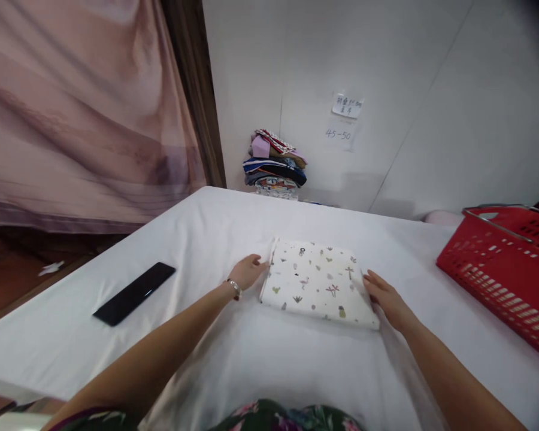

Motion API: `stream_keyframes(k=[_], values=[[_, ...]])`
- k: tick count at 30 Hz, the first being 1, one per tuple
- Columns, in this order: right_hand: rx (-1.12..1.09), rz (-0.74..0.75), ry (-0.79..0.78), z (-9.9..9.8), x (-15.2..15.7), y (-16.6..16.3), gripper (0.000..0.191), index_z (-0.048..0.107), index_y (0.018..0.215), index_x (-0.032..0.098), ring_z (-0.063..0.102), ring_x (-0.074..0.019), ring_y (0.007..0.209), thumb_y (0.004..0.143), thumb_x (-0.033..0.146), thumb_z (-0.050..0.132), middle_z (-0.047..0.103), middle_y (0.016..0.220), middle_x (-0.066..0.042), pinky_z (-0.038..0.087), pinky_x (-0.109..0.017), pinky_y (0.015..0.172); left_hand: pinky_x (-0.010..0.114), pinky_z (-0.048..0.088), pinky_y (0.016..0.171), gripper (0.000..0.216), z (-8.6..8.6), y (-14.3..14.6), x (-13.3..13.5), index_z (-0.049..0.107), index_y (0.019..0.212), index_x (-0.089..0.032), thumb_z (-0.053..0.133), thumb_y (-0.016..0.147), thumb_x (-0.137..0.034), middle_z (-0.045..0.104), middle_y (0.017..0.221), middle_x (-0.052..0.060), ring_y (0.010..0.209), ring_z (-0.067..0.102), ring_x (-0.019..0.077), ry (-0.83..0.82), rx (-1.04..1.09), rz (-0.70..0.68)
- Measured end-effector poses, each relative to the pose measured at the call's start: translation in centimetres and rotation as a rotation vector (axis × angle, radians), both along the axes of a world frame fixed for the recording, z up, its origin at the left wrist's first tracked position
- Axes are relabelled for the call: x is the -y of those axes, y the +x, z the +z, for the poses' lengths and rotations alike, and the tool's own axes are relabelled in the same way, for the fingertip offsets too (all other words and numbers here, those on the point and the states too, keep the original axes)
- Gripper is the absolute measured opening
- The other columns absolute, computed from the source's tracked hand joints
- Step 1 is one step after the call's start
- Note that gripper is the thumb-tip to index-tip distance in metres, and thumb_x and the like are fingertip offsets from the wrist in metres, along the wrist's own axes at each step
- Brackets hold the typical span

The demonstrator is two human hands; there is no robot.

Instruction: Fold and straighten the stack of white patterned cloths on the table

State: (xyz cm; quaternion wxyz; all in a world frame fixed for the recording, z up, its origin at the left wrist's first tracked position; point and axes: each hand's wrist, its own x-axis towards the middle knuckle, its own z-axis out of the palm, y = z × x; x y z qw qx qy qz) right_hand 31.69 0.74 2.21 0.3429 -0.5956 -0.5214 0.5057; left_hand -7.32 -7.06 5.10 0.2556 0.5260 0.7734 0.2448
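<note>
A folded white cloth (317,278) with small printed plants and flamingos lies flat on the white-covered table (233,353) in front of me. My left hand (248,271) rests against the cloth's left edge, fingers slightly curled; a watch sits on that wrist. My right hand (385,297) lies flat at the cloth's right edge, fingers touching it. Neither hand lifts the cloth.
A black phone (135,293) lies on the table to the left. A red plastic basket (505,266) with metal handles stands at the right edge. A stack of folded colourful clothes (275,164) sits at the back by the wall. A pink curtain (81,114) hangs on the left.
</note>
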Motion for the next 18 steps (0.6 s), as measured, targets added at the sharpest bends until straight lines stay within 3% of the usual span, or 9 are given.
stream_keyframes(k=[4, 9, 13, 18], values=[[0.007, -0.075, -0.152, 3.3, 2.7, -1.2, 0.072, 0.034, 0.133, 0.019, 0.060, -0.0196, 0.088, 0.070, 0.040, 0.063, 0.054, 0.121, -0.009, 0.050, -0.028, 0.067, 0.027, 0.045, 0.069, 0.056, -0.6, 1.3, 1.3, 0.053, 0.110, -0.021, 0.046, 0.072, -0.061, 0.064, 0.099, 0.005, 0.083, 0.061, 0.0200, -0.048, 0.070, -0.013], [0.041, -0.072, -0.251, 6.7, 2.9, -3.6, 0.064, 0.043, 0.125, 0.016, 0.062, -0.0183, 0.083, 0.070, 0.042, 0.063, 0.060, 0.113, -0.011, 0.050, -0.024, 0.060, 0.027, 0.045, 0.071, 0.041, 2.2, 3.5, 1.1, 0.057, 0.100, -0.019, 0.053, 0.071, -0.048, 0.066, 0.093, 0.006, 0.086, 0.061, 0.0220, -0.127, 0.070, 0.025], [-0.113, 0.065, -0.329, 6.2, 1.7, -4.0, 0.042, 0.057, 0.105, 0.013, 0.064, -0.0184, 0.078, 0.074, 0.041, 0.059, 0.066, 0.097, -0.012, 0.051, -0.027, 0.064, 0.025, 0.045, 0.069, 0.037, 3.1, 3.6, 0.8, 0.055, 0.099, -0.017, 0.054, 0.070, -0.041, 0.065, 0.096, 0.007, 0.087, 0.061, 0.0212, -0.160, 0.131, 0.046], [-0.244, 0.131, -0.284, 3.7, -0.1, -2.9, 0.046, 0.054, 0.109, 0.013, 0.065, -0.0217, 0.081, 0.069, 0.032, 0.065, 0.067, 0.096, -0.012, 0.052, -0.034, 0.073, 0.028, 0.044, 0.072, 0.048, 2.0, 3.3, 0.5, 0.051, 0.106, -0.016, 0.051, 0.072, -0.049, 0.063, 0.101, 0.008, 0.090, 0.060, 0.0228, -0.126, 0.016, -0.004]])
